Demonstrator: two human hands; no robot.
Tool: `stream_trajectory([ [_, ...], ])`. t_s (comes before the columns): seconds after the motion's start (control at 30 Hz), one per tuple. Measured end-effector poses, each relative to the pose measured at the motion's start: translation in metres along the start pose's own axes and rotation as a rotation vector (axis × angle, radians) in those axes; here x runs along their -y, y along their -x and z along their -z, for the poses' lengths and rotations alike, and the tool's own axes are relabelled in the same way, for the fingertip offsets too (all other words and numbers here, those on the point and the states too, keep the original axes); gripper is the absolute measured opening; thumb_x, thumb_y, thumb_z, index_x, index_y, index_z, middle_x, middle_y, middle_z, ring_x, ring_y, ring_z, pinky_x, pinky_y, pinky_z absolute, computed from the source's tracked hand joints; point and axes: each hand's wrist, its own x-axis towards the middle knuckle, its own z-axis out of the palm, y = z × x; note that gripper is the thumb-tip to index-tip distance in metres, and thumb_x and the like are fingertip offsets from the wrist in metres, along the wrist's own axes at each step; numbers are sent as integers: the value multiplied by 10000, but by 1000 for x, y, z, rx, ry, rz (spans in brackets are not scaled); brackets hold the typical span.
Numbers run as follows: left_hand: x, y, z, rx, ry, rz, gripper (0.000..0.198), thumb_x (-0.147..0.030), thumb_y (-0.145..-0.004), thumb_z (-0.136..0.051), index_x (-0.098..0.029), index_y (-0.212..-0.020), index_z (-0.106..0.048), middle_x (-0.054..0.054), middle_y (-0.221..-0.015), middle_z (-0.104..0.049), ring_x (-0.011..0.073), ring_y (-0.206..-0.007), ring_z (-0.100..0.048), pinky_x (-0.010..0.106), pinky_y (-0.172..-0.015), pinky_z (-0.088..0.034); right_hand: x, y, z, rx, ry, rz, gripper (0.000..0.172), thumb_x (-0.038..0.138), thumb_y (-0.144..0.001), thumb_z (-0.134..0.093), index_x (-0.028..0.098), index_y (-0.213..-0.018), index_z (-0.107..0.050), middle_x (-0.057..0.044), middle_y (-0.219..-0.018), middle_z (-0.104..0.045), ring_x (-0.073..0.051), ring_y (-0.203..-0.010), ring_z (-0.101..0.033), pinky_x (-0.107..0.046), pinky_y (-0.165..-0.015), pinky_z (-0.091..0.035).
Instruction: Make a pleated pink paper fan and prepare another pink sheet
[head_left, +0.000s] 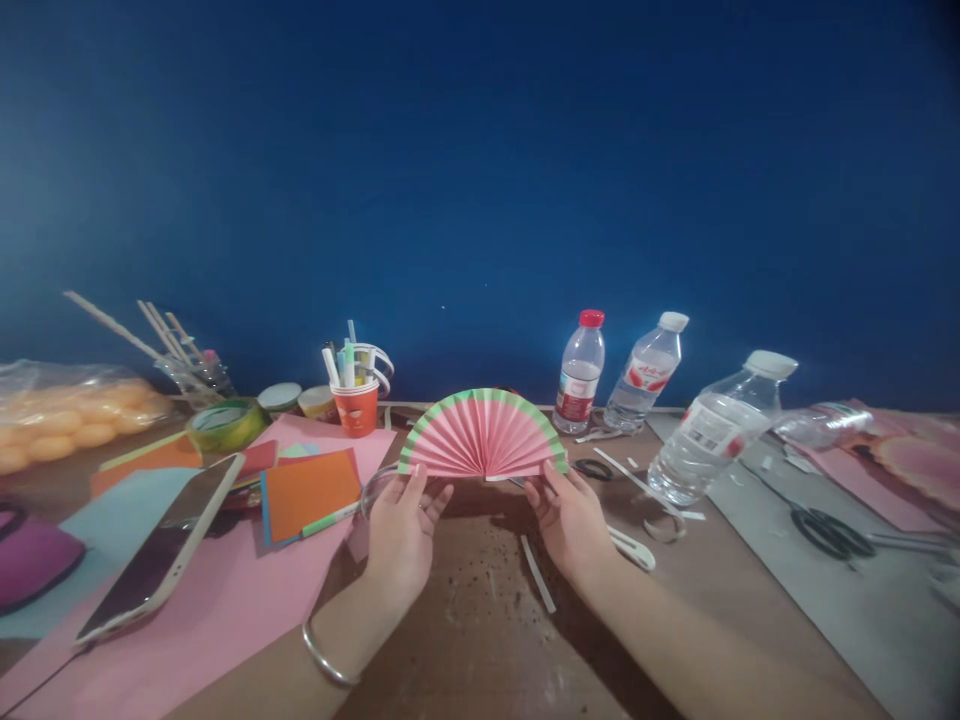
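Observation:
A pleated paper fan (484,435), pink with a green rim like a slice of watermelon, is spread in a half circle above the table. My left hand (405,525) pinches its lower left corner between thumb and fingers. At the opposite lower corner, my right hand (574,515) grips it the same way. A silver bangle (324,655) circles my left wrist. Below the fan, a curved white paper strip (538,575) lies on the brown table (457,640), among small dark crumbs. Close to my right hand rests a white utility knife (631,548).
A phone (161,550), orange paper (311,495) and a green pen (330,518) lie on pink sheets at left. Behind stands a red cup (355,408) of markers. Water bottles (579,375) stand back right, one large bottle (716,430) nearer. Black-handled scissors (832,533) lie far right.

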Motion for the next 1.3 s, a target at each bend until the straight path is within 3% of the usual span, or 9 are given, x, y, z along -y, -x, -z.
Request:
stream_trajectory([
  [0.3, -1, -6, 0, 61, -46, -47, 145, -184, -704, -711, -185, -766, -580, -12, -784, -594, 124, -737, -616, 295, -767, -556, 6, -15, 5, 25, 30, 80, 284, 218, -571, -810, 196, -752, -592, 62, -694, -640, -84, -612, -611, -198, -595, -542],
  [0.5, 1, -5, 2, 105, -95, -70, 144, -241, -728, -694, -199, -811, -585, -11, -832, -596, 99, -727, -596, 246, -742, -538, 1, -2, 0, 108, 109, 49, 294, 310, -625, -772, 207, -797, -557, 35, -725, -660, -117, -613, -628, -242, -567, -540],
  [0.63, 4, 3, 2, 163, -166, -75, 179, -287, -722, -689, -207, -841, -582, -15, -830, -605, 116, -726, -605, 272, -732, -531, -4, 11, -1, 253, 452, 149, 342, 332, -645, -739, 196, -929, -605, -1, -801, -676, -139, -616, -611, -237, -480, -505],
  [0.7, 6, 10, 2, 212, -227, -78, 204, -325, -738, -666, -202, -880, -584, -2, -828, -620, 137, -714, -613, 294, -710, -527, -6, 15, 0, 295, 654, 231, 291, 329, -632, -735, 167, -854, -637, -10, -716, -672, -146, -559, -584, -228, -429, -462],
  [0.8, 8, 20, 2, 278, -355, -108, 238, -355, -728, -664, -171, -866, -602, 23, -775, -637, 181, -694, -617, 319, -680, -510, -8, 19, 1, 344, 767, 273, 195, 301, -622, -731, 144, -706, -650, -18, -563, -637, -153, -454, -529, -244, -394, -408],
  [0.93, 8, 28, 4, 351, -542, -174, 195, -324, -652, -720, -159, -701, -629, 40, -688, -641, 226, -708, -607, 322, -693, -477, -8, 27, 0, 409, 845, 378, 118, 255, -649, -704, 167, -720, -668, -31, -655, -671, -183, -574, -568, -273, -537, -435],
  [1.13, 8, 31, 3, 454, -698, -230, 146, -271, -651, -696, -171, -753, -666, 48, -745, -679, 237, -726, -604, 324, -712, -454, -9, 40, 3, 505, 921, 459, 101, 204, -656, -693, 199, -756, -694, -19, -705, -663, -185, -644, -554, -274, -637, -407],
  [1.3, 11, 28, 4, 455, -715, -264, 132, -260, -668, -673, -168, -761, -655, 50, -771, -674, 223, -725, -599, 302, -676, -448, -14, 45, 5, 476, 862, 468, 112, 217, -650, -697, 212, -763, -692, -23, -780, -655, -184, -728, -549, -273, -700, -422],
])
